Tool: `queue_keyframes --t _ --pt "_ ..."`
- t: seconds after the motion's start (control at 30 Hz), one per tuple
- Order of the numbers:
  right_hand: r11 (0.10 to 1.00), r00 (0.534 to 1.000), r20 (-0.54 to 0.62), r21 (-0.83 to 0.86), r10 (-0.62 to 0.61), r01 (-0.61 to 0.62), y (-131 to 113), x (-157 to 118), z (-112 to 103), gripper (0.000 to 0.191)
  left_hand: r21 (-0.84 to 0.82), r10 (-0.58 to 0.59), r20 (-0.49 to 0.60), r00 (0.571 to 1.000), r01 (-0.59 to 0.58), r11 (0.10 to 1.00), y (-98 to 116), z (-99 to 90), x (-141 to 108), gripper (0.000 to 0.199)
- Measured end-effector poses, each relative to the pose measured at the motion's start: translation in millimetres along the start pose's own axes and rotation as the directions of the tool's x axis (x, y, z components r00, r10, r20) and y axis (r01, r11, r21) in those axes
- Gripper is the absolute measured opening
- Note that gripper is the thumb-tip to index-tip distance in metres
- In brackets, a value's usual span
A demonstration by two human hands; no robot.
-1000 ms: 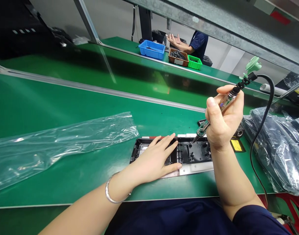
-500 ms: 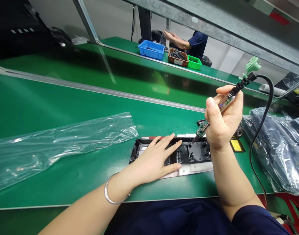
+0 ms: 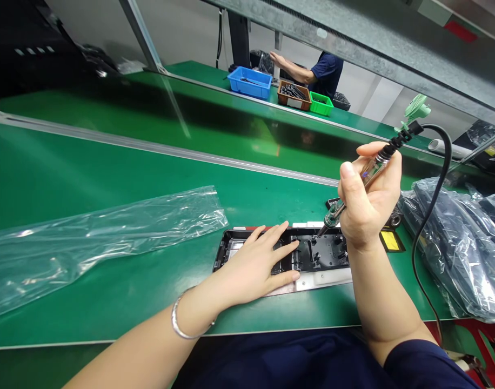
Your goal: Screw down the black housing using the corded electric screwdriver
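The left hand (image 3: 253,265) lies flat, fingers spread, on the black housing (image 3: 220,254), gripping nothing; the right hand (image 3: 367,205) is clenched around the driver (image 3: 334,214), whose tip points down at a post (image 3: 314,239) by the housing's far wall. The left index finger has just dipped slightly toward the surface's (image 3: 101,313) near edge while the tip has stayed put, so work at that post seems unfinished. The housing sits by the near edge, right of middle; the bag (image 3: 150,227) lies toward the left edge.
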State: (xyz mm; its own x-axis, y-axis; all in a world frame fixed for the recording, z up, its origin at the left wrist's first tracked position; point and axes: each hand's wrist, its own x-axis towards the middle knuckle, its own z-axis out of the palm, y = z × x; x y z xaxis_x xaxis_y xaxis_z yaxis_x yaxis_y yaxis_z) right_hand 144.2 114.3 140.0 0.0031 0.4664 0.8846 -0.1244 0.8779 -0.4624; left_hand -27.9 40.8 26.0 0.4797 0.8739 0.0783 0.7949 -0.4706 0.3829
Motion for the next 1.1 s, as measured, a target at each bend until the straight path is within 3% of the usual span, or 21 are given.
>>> queue_keyframes --t 0.5,1.1 --pt "1.0 1.0 -0.004 -0.016 0.001 -0.001 0.6 0.0 0.0 0.011 0.011 -0.001 -0.015 1.0 0.001 1.0 -0.5 0.7 -0.5 0.076" --pt "1.0 0.999 0.036 0.012 -0.017 0.016 6.8 -2.1 -1.1 0.015 0.099 0.006 -0.02 1.0 -0.004 0.995 -3.8 3.3 -1.7 0.072"
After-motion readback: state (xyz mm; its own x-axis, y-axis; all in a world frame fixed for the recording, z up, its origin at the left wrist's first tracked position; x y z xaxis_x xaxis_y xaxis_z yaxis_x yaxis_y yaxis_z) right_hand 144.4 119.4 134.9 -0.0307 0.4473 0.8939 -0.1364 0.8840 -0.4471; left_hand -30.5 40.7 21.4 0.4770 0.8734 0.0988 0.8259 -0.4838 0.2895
